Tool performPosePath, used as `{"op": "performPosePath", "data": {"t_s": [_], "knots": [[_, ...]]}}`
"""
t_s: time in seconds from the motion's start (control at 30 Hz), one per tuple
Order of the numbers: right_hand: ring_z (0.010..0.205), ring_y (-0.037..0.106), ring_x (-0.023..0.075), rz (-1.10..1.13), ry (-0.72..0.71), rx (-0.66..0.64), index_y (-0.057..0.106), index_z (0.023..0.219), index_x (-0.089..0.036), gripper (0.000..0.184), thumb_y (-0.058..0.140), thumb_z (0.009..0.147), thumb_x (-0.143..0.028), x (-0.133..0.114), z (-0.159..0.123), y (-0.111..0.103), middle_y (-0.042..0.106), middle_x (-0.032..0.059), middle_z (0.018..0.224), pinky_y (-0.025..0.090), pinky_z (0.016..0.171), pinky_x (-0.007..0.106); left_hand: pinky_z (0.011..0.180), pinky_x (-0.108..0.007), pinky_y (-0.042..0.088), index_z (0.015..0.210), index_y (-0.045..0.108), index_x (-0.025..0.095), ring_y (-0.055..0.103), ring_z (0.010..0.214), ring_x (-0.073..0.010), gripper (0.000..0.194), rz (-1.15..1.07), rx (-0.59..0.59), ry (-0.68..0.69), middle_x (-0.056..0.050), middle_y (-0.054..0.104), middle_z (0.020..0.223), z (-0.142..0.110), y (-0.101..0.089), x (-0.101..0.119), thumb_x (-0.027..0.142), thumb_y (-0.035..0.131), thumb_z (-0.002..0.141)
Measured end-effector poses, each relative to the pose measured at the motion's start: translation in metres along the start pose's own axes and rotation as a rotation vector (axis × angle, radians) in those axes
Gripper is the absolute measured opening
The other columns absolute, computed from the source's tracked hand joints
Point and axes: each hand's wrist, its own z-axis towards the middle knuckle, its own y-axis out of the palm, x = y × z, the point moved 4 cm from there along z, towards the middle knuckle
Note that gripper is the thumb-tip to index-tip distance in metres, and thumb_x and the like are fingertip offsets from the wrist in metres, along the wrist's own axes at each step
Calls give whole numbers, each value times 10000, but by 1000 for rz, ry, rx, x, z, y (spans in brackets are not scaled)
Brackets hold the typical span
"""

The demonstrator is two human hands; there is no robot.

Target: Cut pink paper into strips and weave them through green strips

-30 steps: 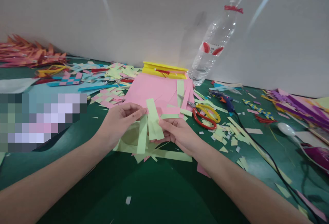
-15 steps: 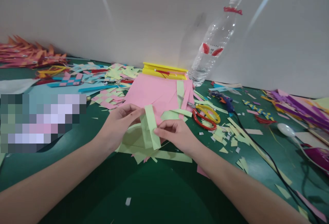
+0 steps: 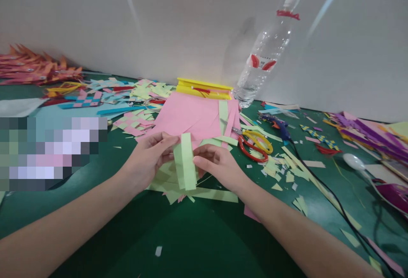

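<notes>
Two light green paper strips (image 3: 189, 163), partly overlapping, stand nearly upright between my hands. My left hand (image 3: 149, 154) pinches the upper left edge between thumb and fingers. On the other side, my right hand (image 3: 215, 163) is closed with its thumb against the right edge of the strips; its other fingers are partly hidden behind them. Below and behind the hands lie more green paper pieces (image 3: 165, 180). A pink paper sheet (image 3: 191, 112) lies just beyond, with a green strip (image 3: 223, 114) on its right part.
Scissors (image 3: 253, 148) with red and yellow handles lie right of the pink sheet. A clear bottle (image 3: 266, 52) leans by the wall, near a yellow folded piece (image 3: 204, 89). A glue gun (image 3: 277, 125) trails a black cable. Paper scraps (image 3: 283, 171) litter the right side.
The green strips have turned slightly and now stand straighter. My right thumb has shifted a little upward along their edge. The left hand stays almost in place.
</notes>
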Motion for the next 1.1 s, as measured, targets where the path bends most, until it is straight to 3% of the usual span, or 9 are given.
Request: {"op": "performPosePath", "data": {"t_s": [0.1,0.2,0.3,0.47,0.63,0.83,1.1], "knots": [[657,594,118,154,9,30,672,937,-196,410,769,651,-473,3,3,-1,653,13,808,489,627,272,560,-200,458,584,548,172,532,578,-95,322,16,5,-27,32,569,613,-3,2,-3,367,790,667],[580,554,111,322,37,26,686,840,-177,408,772,626,-514,5,6,0,632,0,692,469,590,274,639,-234,484,615,550,170,573,648,-119,331,84,-20,-75,19,602,670,-6,6,-7,396,784,672],[615,585,132,411,43,37,685,838,-183,369,805,609,-447,5,6,1,655,3,712,498,606,290,698,-270,492,644,558,173,598,722,-147,323,162,-72,-89,4,625,732,-7,9,-9,421,758,701],[649,614,118,418,47,106,682,797,-192,262,821,619,-324,7,4,0,671,-19,721,520,604,258,624,-250,467,665,583,175,568,674,-137,306,194,-101,-107,2,598,708,-9,12,-10,433,741,710],[608,615,108,435,52,88,675,719,-181,215,828,605,-281,8,5,1,659,-32,661,532,566,243,634,-264,481,651,585,174,565,657,-138,304,192,-92,-98,3,590,691,-9,13,-8,423,756,689],[678,653,138,420,74,81,703,828,-187,269,822,611,-291,12,4,1,715,9,783,563,614,272,650,-264,496,606,569,184,597,650,-138,293,174,-106,-92,11,625,673,-9,14,-6,391,755,698],[636,632,117,449,75,62,683,787,-187,248,823,596,-261,13,5,2,680,-25,699,542,603,259,658,-269,507,648,597,186,604,656,-141,277,213,-130,-96,10,630,687,-9,13,-8,408,752,709]]}}
